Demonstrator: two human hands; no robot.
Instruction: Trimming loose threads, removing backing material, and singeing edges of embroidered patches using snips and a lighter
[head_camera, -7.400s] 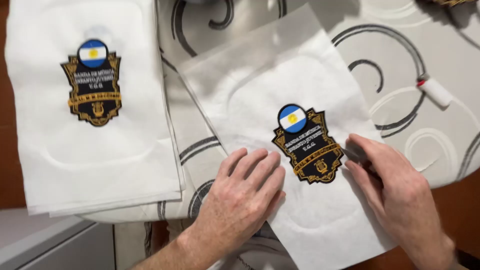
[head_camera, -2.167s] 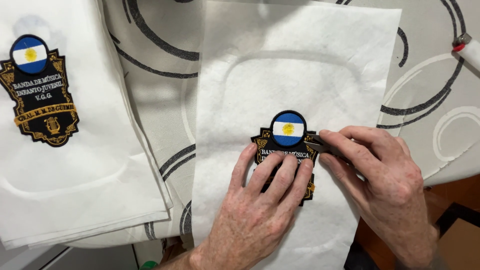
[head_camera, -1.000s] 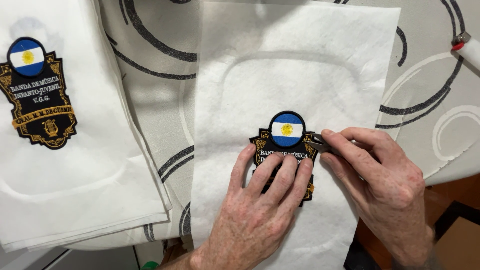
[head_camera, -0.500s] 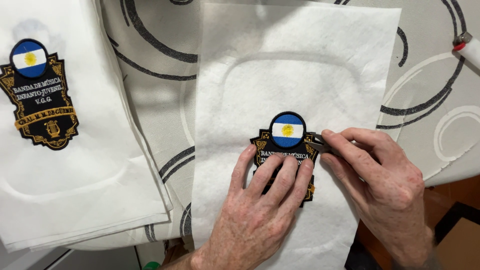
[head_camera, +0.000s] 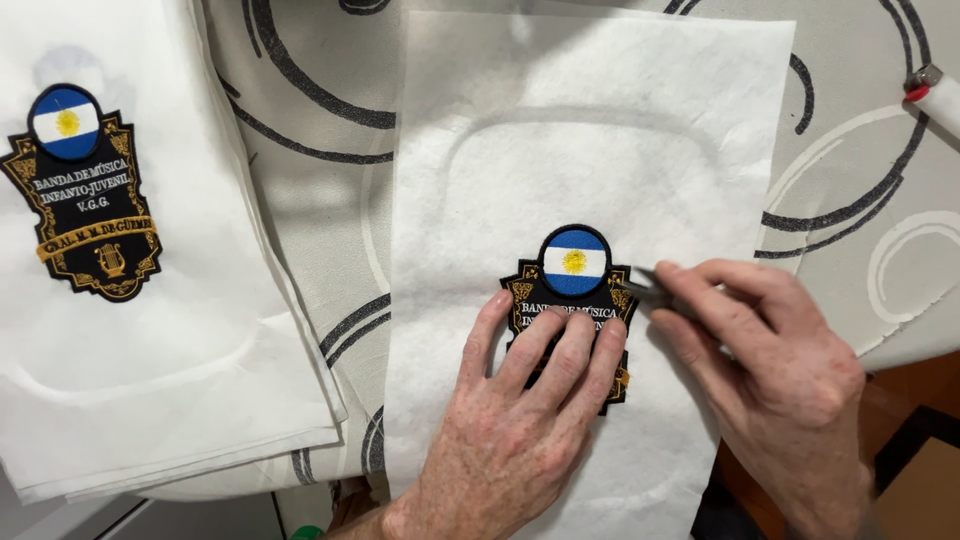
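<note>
No packages, signs or screens (only embroidered badges (head_camera: 575, 300)).

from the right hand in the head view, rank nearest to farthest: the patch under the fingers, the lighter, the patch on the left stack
1. Patch under the fingers: just left of the right hand, at its tool tip.
2. Lighter: upper right, on the tablecloth.
3. Patch on the left stack: far left.

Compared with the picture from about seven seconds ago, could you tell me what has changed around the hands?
The white backing sheet, then lying askew, now lies straight. The left hand has moved up onto the embroidered patch, covering its lower half. The right hand has brought its thin metal tool to the patch's right edge. The stack of sheets at left and the lighter stay put.
</note>
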